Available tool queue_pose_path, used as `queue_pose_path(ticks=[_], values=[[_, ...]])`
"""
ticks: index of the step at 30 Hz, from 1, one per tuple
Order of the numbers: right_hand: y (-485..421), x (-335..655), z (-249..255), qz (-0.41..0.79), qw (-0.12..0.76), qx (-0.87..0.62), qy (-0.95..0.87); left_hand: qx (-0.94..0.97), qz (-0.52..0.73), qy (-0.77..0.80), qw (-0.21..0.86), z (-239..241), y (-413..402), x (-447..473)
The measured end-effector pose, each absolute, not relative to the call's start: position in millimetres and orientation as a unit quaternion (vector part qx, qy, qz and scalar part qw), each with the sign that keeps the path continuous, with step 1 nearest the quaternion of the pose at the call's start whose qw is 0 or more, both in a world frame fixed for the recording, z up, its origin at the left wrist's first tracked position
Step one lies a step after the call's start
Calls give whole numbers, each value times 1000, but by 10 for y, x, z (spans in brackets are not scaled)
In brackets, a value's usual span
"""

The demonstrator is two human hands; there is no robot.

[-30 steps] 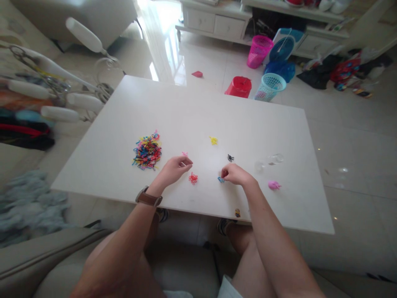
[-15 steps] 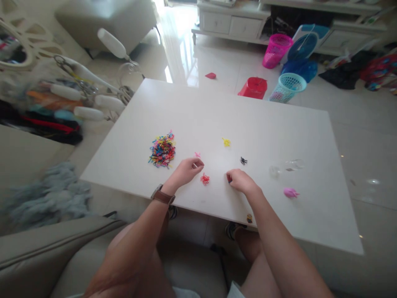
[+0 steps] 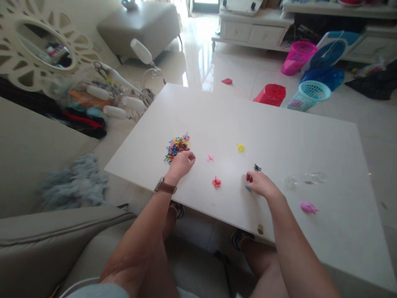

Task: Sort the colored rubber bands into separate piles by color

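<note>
A heap of mixed-colour rubber bands [image 3: 176, 147] lies on the white table [image 3: 279, 136]. My left hand [image 3: 182, 164], with a brown watch at the wrist, rests at the heap's near edge, fingers curled into it. Small sorted clusters lie apart: pink bands [image 3: 210, 158], red bands [image 3: 216, 182], yellow bands [image 3: 240, 147], black bands [image 3: 257, 167]. My right hand [image 3: 262, 184] sits by the blue bands [image 3: 248, 188], fingers pinched on something small and red.
A clear glass object [image 3: 305, 179] and a pink blob [image 3: 307, 207] lie on the table's right part. Beyond it stand a red tub [image 3: 271, 94], a teal basket [image 3: 307, 95] and a pink basket [image 3: 297, 57]. A sofa is at my left.
My left hand has moved left from beside the pink bands to the mixed heap. My right hand stays by the blue bands. The camera view has swung left.
</note>
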State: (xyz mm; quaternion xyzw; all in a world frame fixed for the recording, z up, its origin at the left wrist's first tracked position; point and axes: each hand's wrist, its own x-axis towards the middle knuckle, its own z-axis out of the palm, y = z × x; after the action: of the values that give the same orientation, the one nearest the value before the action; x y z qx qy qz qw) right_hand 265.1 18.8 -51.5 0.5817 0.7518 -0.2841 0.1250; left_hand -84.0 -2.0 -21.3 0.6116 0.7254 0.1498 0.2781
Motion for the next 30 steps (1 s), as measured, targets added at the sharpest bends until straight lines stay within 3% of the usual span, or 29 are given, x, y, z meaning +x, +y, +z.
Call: queue_pose_path(ticks=[5,11,18,25,30], values=[[222,2587,-458,-284,96,589,750,547,102,804,211,-328,69,-1201],[226,2503,-388,-301,100,592,741,544,51,809,216,-425,59,-1246],[218,2470,-349,-300,78,589,746,578,35,803,140,-404,90,-1101],[218,2456,-346,-300,57,589,749,541,8,825,164,-395,135,-1149],[222,2444,-349,-301,51,587,750,522,71,829,189,-294,173,-1235]])
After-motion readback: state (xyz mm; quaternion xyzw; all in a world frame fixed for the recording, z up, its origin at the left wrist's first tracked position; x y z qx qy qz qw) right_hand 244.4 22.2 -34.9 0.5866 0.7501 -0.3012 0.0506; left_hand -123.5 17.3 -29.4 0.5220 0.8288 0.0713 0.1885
